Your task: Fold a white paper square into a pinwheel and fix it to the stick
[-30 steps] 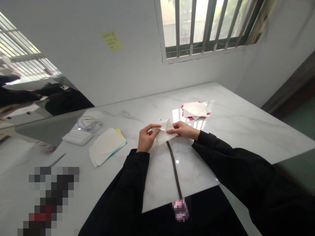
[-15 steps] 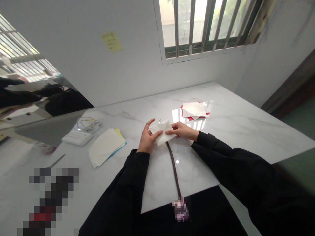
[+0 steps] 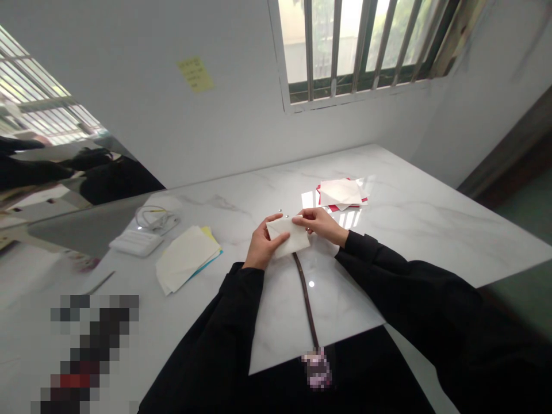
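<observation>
Between my two hands is a small white paper envelope (image 3: pixel 290 242), held above the table. My left hand (image 3: pixel 262 246) grips its left side, thumb across the front and fingers behind. With thumb and fingers pinched, my right hand (image 3: pixel 321 224) holds the upper right corner. A dark brown cord or strip (image 3: pixel 306 299) runs from below the envelope toward the table's front edge, ending at a blurred-out pinkish patch.
White and red envelopes (image 3: pixel 342 192) lie stacked at the back right of the marbled table (image 3: pixel 414 218). Cream, yellow and blue papers (image 3: pixel 187 259) lie on the left, beside a white box-like device (image 3: pixel 135 242) and a coiled cable (image 3: pixel 157 215). A barred window is behind.
The top of the paper has folded down, leaving a flatter rectangle. My right hand has moved to its upper corner, and my left fingers have curled in behind it.
</observation>
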`<state>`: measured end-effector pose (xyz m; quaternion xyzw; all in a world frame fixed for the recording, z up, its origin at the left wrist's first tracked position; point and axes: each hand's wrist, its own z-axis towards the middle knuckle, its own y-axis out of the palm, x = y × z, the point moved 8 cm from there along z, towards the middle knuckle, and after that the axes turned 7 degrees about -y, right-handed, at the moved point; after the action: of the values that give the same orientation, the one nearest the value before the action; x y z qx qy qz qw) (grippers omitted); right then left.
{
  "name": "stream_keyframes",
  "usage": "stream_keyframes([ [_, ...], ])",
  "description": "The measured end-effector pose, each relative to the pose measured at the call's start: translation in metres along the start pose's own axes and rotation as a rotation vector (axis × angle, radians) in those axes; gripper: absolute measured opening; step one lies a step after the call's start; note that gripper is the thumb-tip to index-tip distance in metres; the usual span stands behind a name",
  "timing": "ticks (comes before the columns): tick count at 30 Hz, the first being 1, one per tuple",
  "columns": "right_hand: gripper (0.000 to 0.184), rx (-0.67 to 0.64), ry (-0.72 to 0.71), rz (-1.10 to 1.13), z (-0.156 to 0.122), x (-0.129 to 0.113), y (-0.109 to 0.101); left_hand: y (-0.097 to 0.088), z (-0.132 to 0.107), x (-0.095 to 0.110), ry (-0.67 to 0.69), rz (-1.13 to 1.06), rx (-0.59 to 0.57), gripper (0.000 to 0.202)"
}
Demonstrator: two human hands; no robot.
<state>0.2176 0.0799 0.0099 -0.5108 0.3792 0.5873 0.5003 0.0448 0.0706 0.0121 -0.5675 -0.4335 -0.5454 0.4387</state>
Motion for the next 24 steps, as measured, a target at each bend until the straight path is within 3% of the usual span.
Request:
stream_keyframes([
  [12,0.045,0.014,0.042,0.071,0.004,0.014,-0.01,-0.008,0.006,-0.01,-0.057,-0.079,0.052,0.077],
  [24,0.045,0.005,0.019,-0.037,0.004,0.013,-0.012,-0.012,0.007,-0.013,-0.052,-0.072,0.063,0.079],
])
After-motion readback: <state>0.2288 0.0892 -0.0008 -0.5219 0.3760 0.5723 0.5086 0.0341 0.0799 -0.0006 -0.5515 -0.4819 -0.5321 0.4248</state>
